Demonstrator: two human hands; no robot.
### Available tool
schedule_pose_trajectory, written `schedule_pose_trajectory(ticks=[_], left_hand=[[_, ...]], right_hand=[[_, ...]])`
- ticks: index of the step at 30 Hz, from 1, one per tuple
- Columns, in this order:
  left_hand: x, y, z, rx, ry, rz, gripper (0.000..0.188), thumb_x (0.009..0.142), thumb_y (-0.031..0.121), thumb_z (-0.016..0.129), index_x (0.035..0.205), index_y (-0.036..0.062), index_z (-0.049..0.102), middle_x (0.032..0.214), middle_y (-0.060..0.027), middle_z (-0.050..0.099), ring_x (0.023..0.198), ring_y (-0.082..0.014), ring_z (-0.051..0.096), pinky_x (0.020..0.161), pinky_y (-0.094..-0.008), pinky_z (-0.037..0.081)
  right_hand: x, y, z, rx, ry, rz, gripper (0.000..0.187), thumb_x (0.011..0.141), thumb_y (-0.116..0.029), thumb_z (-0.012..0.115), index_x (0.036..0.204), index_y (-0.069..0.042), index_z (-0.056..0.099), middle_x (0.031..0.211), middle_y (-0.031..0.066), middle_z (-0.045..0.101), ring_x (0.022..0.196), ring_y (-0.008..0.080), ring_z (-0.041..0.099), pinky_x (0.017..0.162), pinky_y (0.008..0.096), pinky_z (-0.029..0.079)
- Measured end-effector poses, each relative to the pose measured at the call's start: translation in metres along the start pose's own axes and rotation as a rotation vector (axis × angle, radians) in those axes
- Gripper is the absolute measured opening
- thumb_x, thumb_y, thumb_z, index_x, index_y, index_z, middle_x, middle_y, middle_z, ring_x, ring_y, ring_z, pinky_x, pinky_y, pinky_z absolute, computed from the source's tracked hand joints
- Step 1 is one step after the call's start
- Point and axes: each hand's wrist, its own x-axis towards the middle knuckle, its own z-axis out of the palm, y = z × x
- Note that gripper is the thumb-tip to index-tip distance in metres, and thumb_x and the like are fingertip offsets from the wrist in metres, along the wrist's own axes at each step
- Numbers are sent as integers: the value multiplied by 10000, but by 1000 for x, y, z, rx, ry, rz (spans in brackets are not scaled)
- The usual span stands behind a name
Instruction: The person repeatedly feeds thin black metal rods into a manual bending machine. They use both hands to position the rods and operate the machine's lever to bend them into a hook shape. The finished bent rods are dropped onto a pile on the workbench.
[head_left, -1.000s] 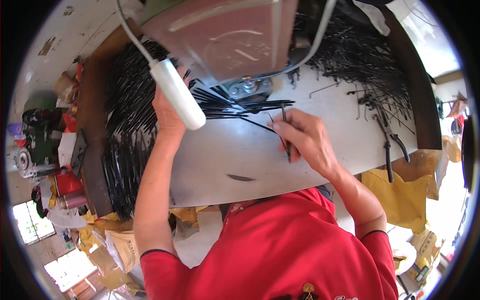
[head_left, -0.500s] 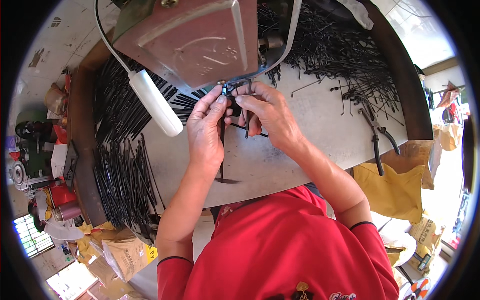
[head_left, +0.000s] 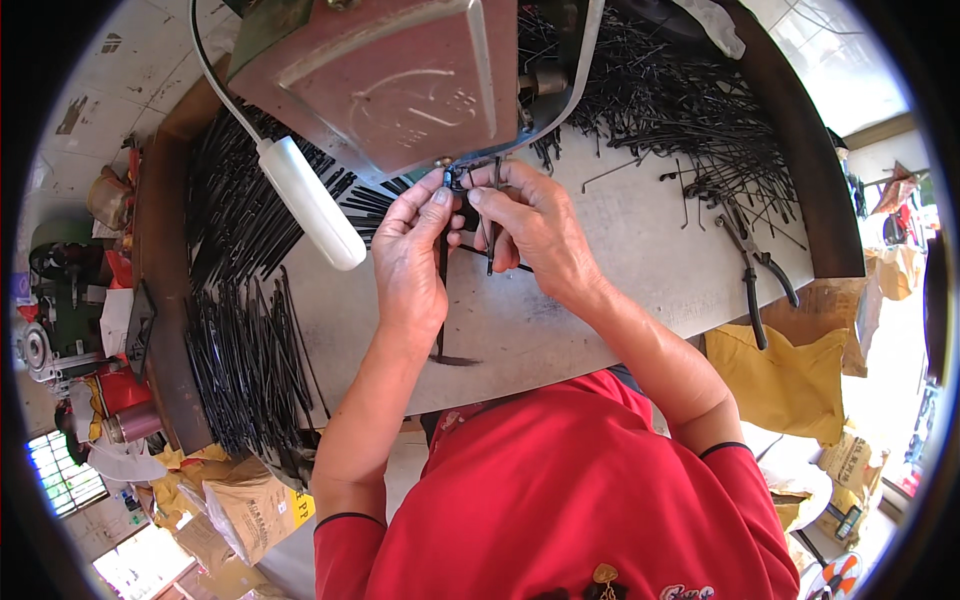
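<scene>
At the lower front edge of a reddish-brown machine (head_left: 390, 90), both my hands work close together. My left hand (head_left: 412, 235) pinches a long black rod (head_left: 443, 290) near its upper end, and the rod hangs down toward the tabletop. Just to the right, the closed fingers of my right hand (head_left: 535, 225) grip a thin black bent rod (head_left: 491, 255), which points downward below them. The two rods' upper ends meet under the machine, where fingers partly cover them; I cannot tell whether they touch.
A white tube-shaped lamp (head_left: 312, 205) hangs left of my hands. Bundled black rods (head_left: 250, 365) lie along the left side, and a tangled heap of thin bent rods (head_left: 690, 110) fills the back right. Black-handled pliers (head_left: 752, 275) rest on the grey metal table (head_left: 560, 335) at right.
Almost nothing differs. My right hand and the bent rod in it have shifted very slightly; my left hand keeps its pinch on the long rod.
</scene>
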Motion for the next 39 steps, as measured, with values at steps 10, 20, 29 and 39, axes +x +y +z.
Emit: schedule_pose_trajectory(ticks=[10,20,29,39], left_hand=[[-2,-1,2,-18,19,-1,290,903,66,609,1178,-14,569,910,-29,630,738,-66,558,625,-192,463],[0,-7,5,4,22,72,272,910,55,590,1168,-30,571,908,-35,635,724,-68,553,611,-202,465],[9,17,-4,155,-98,-75,259,885,78,623,1121,3,548,802,-53,628,622,-112,597,551,-228,499],[-2,6,6,49,-20,46,264,906,32,585,1147,-59,528,828,-81,626,641,-103,559,554,-224,463]], right_hand=[[-1,-1,3,2,9,4,275,894,-185,554,1059,33,585,633,76,577,402,92,485,372,207,363],[4,2,6,-47,30,-24,199,896,-149,542,963,36,572,639,80,606,426,105,536,374,240,404],[21,-7,-7,-413,-73,-77,140,858,-110,517,853,24,552,629,87,616,453,115,560,385,266,442],[8,-2,2,-115,-11,-53,177,892,-132,512,855,33,563,626,72,595,446,99,516,366,250,393]])
